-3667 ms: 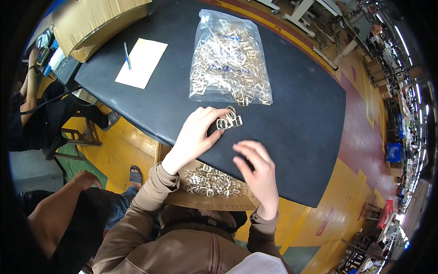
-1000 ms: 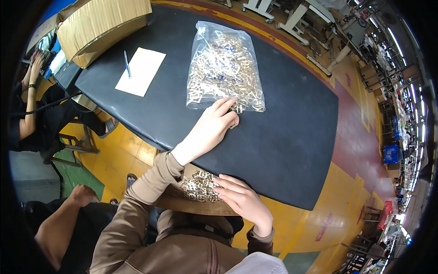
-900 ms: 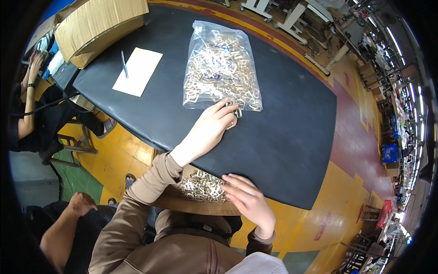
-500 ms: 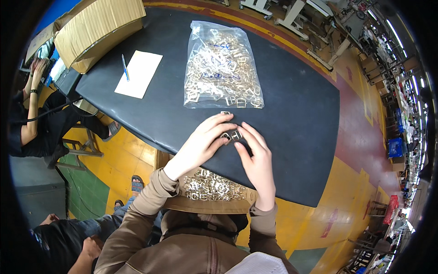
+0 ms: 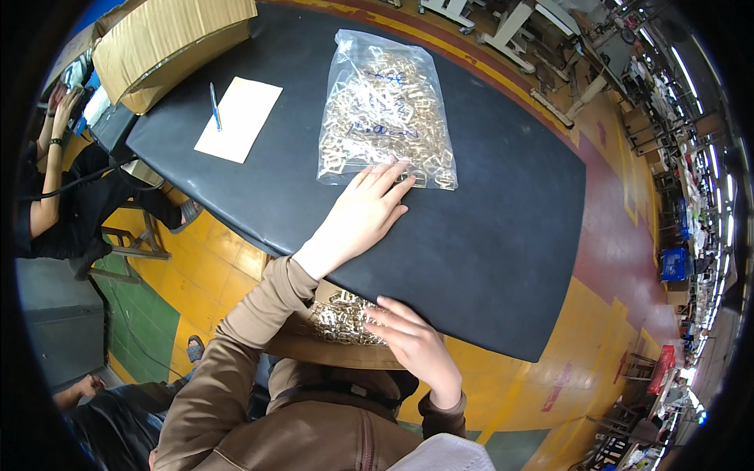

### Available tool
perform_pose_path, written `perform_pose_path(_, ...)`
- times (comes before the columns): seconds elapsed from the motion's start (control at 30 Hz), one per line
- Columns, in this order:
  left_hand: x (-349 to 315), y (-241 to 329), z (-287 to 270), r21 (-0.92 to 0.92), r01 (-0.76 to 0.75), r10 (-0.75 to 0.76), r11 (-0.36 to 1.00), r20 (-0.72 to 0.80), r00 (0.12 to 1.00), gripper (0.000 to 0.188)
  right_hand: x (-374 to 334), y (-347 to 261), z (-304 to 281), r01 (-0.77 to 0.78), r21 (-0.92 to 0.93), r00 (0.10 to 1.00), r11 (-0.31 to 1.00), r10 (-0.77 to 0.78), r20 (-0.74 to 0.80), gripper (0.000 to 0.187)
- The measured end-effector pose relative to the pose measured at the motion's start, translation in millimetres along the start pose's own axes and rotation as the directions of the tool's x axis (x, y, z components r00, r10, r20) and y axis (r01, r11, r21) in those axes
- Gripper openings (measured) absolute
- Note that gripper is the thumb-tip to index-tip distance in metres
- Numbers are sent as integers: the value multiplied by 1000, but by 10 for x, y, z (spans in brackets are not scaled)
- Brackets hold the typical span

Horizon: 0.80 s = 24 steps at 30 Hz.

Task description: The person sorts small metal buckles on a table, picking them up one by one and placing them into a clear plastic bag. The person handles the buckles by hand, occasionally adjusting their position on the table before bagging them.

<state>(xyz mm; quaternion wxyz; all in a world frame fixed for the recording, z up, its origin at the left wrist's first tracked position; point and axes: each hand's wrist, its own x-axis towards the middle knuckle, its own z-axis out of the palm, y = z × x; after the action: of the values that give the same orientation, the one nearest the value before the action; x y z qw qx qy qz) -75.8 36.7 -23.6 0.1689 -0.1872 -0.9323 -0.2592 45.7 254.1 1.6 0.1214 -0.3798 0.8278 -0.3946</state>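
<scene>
A clear plastic bag (image 5: 385,102) full of small gold-coloured metal buckles lies on the dark table. At its near edge is my left hand (image 5: 363,210), palm down with fingers stretched out over the lowest buckles; what lies under the fingertips is hidden. A cardboard box (image 5: 338,355) of more such buckles sits at my lap, below the table's front edge. Over its right side reaches my right hand (image 5: 416,341), its fingers spread just above the loose buckles (image 5: 345,318). No buckle shows in its fingers.
On the table's left lies a cream sheet of paper (image 5: 250,118) with a blue pen (image 5: 214,107) on it. A large cardboard box (image 5: 177,47) stands at the far left corner. Two other people sit to my left, one beside a stool (image 5: 137,243).
My hands have parted from around small buckles on the table. The left has moved forward to the bag; the right has drawn back to the box. Those buckles no longer show there.
</scene>
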Motion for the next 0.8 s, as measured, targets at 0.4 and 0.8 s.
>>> perform_pose_path(0.4,-460,203,-420,-529,183,-27,829,288,957,45,405,160,-528,-173,57,906,983,181,-383,33)
perform_pose_path(0.8,-48,-32,-109,-49,1,2,999,55,998,56,377,11,87,116,-50,993,992,-116,5,33)
